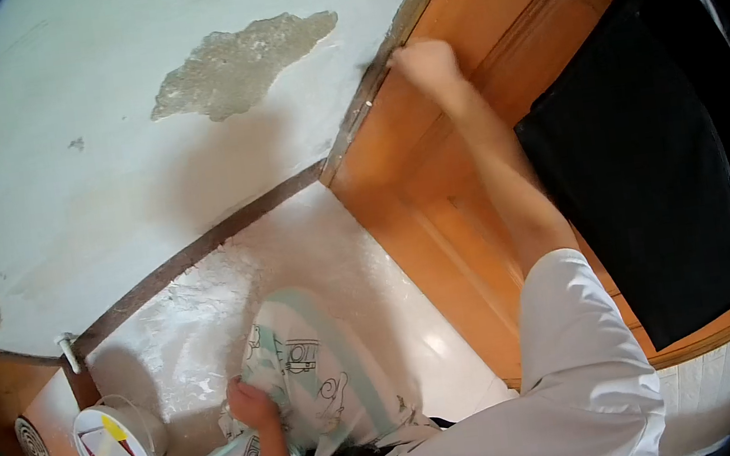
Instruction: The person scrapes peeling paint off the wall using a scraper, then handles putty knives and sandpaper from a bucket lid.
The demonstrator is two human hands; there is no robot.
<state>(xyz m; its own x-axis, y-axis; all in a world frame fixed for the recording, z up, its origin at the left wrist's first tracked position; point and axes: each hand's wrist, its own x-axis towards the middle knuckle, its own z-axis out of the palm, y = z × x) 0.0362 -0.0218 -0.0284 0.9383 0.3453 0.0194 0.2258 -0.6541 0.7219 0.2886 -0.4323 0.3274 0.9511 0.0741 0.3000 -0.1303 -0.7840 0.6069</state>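
Observation:
My right hand reaches up to the narrow strip where the white wall meets the orange wooden door. Its fingers are closed and blurred against the edge; whatever they grip is too small or hidden to name. My left hand is down by my knee, over the patterned trouser leg. Its fingers are curled in, and I cannot see what is inside them. A large bare patch of grey plaster shows in the wall left of my right hand.
White dust and flakes lie on the floor along the dark skirting. A white bucket with a labelled lid stands at lower left, below a white pipe. Black cloth hangs over the door at right.

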